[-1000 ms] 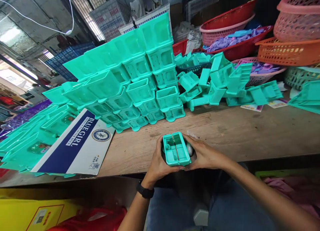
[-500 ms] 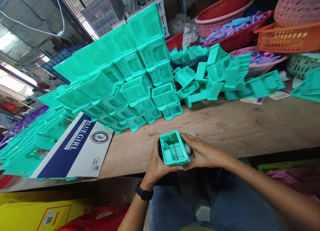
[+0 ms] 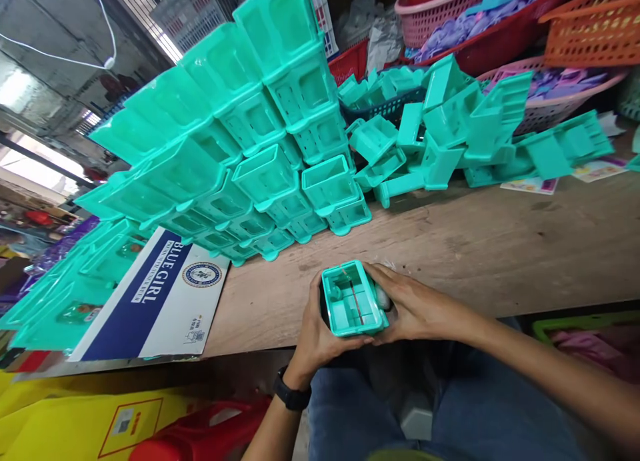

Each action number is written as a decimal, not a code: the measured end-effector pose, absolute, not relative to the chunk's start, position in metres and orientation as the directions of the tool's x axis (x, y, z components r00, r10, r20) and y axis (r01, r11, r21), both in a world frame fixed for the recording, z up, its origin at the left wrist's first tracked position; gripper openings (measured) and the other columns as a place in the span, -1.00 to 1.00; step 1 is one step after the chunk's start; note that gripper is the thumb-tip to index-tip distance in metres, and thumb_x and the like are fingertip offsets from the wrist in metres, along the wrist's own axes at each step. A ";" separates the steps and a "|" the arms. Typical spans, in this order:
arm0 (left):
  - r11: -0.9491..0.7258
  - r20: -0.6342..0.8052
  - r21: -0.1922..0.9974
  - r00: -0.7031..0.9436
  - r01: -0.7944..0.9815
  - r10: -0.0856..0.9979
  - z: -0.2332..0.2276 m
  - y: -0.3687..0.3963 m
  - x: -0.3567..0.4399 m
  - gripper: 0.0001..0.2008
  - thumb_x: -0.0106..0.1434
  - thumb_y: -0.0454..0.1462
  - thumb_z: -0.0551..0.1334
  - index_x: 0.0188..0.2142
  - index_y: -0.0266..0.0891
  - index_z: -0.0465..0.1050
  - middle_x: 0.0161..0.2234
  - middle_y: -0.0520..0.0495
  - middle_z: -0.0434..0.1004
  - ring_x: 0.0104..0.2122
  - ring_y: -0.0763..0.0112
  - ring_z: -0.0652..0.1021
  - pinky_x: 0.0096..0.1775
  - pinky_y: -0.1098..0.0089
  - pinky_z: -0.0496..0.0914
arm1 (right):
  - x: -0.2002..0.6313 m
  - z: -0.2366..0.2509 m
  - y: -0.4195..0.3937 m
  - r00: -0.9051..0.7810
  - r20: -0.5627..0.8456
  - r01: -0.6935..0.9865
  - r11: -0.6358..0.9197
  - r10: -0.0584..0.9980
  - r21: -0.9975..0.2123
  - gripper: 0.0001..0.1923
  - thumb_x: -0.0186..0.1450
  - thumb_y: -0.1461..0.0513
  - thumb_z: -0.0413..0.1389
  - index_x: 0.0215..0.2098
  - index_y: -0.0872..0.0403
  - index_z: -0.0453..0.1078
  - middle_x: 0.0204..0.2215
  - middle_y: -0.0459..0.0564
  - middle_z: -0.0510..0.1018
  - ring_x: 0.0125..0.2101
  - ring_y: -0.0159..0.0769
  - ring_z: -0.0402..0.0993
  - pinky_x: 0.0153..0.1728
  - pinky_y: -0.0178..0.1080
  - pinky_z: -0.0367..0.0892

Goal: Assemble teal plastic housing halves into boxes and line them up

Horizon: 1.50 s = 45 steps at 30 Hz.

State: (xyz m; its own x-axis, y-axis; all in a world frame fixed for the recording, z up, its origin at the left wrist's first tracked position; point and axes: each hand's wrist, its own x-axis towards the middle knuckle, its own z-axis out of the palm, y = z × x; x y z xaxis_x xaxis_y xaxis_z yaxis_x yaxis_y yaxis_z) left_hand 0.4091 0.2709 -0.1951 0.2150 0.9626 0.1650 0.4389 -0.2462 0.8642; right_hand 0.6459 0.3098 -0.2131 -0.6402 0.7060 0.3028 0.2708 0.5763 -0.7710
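Between both hands, at the front edge of the bench, sits a small green plastic box (image 3: 353, 301), its open top facing me and a thin reddish-brown strip running through its inside. My left hand (image 3: 323, 324) wraps its left side and lower edge, with the thumb along the near rim. My right hand (image 3: 407, 304) clasps the right side, where something greyish shows between palm and box; I cannot make it out. Ahead of the hands rises a stack of similar green boxes (image 3: 280, 174).
A blue and white cardboard sheet (image 3: 155, 301) lies at the left against green parts with clear packaging. Loose green pieces (image 3: 445, 128) are heaped at the back right. Behind them stand an orange basket (image 3: 595, 31) and a pink basket (image 3: 445, 14). Yellow bags (image 3: 75, 421) lie below left.
My view has shifted and tilted slightly, so the stack and baskets sit differently in the picture. Both hands keep their grip on the green box, which has hardly moved.
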 end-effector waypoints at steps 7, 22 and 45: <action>-0.039 -0.010 0.954 0.159 0.298 0.987 -0.187 0.258 0.419 0.44 -0.25 0.20 0.61 0.47 -0.13 -0.08 0.36 -0.36 0.31 0.40 -0.27 0.29 0.40 -0.18 0.16 | 0.637 -0.207 0.297 -0.589 0.323 0.278 0.561 0.741 -0.780 0.24 0.06 0.06 0.51 0.51 0.03 -0.06 0.35 0.29 0.32 0.36 0.17 0.27 0.34 0.10 0.30; -0.115 0.071 0.958 0.168 0.264 0.983 -0.199 0.252 0.421 0.49 -0.25 0.22 0.58 0.51 -0.06 -0.21 0.45 -0.36 0.05 0.43 -0.24 0.20 0.43 -0.22 0.06 | 0.640 -0.221 0.284 -0.544 0.395 0.339 0.625 0.740 -0.703 0.38 0.13 0.12 0.48 0.56 -0.15 -0.42 0.43 0.27 0.21 0.36 0.18 0.28 0.25 0.09 0.43; -0.054 0.106 0.949 -0.154 0.309 0.982 -0.193 0.227 0.441 0.21 -0.21 0.29 0.55 0.31 -0.11 0.15 0.23 -0.27 0.38 0.20 -0.18 0.49 0.21 -0.09 0.45 | 0.623 -0.220 0.257 -0.465 0.335 0.465 0.548 0.820 -0.695 0.23 0.14 0.34 0.22 0.56 -0.02 -0.44 0.35 0.33 0.22 0.30 0.29 0.32 0.12 0.18 0.54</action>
